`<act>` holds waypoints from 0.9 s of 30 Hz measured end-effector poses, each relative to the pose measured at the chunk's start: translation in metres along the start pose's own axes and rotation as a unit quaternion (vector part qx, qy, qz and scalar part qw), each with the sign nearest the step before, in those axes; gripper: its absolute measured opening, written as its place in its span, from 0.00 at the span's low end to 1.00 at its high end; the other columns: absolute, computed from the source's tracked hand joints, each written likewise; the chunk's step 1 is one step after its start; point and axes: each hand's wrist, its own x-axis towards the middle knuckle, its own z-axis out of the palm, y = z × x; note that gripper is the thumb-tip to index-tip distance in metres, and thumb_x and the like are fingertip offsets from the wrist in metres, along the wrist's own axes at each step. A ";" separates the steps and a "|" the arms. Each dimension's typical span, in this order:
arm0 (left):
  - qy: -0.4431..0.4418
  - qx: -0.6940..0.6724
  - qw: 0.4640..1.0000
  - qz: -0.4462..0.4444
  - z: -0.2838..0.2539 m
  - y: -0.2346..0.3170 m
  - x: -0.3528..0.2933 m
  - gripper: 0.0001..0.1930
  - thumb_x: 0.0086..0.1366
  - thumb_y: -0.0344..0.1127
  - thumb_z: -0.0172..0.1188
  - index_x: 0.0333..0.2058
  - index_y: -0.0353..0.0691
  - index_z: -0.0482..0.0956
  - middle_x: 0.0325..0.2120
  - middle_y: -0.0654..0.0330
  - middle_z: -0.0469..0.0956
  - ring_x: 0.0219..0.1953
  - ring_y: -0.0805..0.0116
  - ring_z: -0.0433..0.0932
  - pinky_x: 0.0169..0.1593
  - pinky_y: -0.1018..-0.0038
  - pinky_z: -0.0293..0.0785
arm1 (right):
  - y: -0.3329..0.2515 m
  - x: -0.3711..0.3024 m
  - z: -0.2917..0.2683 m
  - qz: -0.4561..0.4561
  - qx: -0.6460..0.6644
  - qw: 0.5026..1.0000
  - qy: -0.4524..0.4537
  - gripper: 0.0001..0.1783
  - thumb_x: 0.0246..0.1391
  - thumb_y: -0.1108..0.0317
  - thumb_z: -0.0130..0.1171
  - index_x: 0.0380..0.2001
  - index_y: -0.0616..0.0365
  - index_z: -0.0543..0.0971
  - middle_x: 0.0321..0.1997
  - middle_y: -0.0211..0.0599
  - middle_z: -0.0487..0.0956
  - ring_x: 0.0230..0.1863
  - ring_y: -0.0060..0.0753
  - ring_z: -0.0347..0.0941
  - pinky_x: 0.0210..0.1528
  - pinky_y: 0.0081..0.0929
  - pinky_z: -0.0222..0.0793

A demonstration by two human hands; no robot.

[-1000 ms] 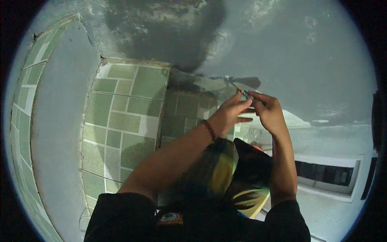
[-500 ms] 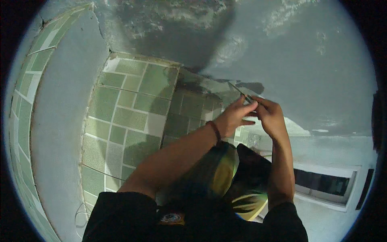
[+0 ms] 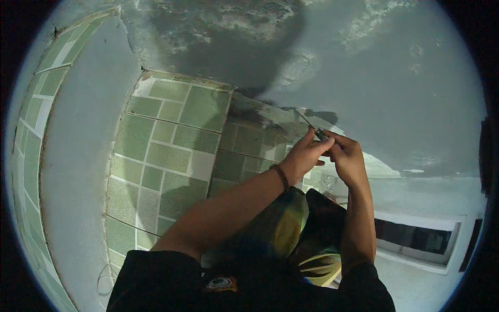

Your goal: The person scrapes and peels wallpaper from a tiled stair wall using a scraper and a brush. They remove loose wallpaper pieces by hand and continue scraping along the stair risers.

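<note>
Place: part of a plain, worn building; whether home or business, I cannot tell from where I stand. Tiles (image 3: 169,156): green, mixed rectangles, pale joints, rough edges; several faces covered. Panel (image 3: 83,140): grey, smooth, between two tiled stretches. Grey surface (image 3: 371,99): broad, scuffed, with whitish, flaky-looking patches. Window (image 3: 413,236): long, narrow, white-framed, dark panes. Wall (image 3: 423,195): pale, around the window. Furniture or fittings marking a particular room: none visible.
</note>
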 end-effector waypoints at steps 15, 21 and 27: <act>0.063 0.043 0.997 0.021 -0.010 0.000 0.005 0.22 0.69 0.52 0.54 0.53 0.44 0.71 0.48 0.62 0.75 0.51 0.68 0.75 0.50 0.64 0.72 | 0.002 0.006 0.013 -0.028 -0.002 1.000 -0.006 0.18 0.60 0.64 0.53 0.46 0.66 0.80 0.37 0.49 0.85 0.41 0.36 0.82 0.47 0.31 0.73; -0.015 0.027 0.999 -0.010 -0.007 0.004 0.003 0.22 0.70 0.53 0.54 0.54 0.45 0.70 0.49 0.64 0.75 0.49 0.69 0.75 0.51 0.65 0.71 | -0.003 0.001 0.005 -0.039 -0.038 0.998 -0.012 0.19 0.60 0.64 0.52 0.44 0.69 0.80 0.38 0.50 0.84 0.39 0.38 0.82 0.46 0.32 0.74; 0.007 0.012 1.000 -0.001 -0.011 0.005 0.003 0.27 0.67 0.53 0.57 0.56 0.43 0.63 0.50 0.59 0.74 0.52 0.64 0.75 0.52 0.59 0.70 | -0.008 0.004 0.006 -0.063 -0.045 0.997 -0.024 0.19 0.61 0.63 0.52 0.47 0.68 0.79 0.37 0.50 0.84 0.41 0.39 0.82 0.46 0.32 0.74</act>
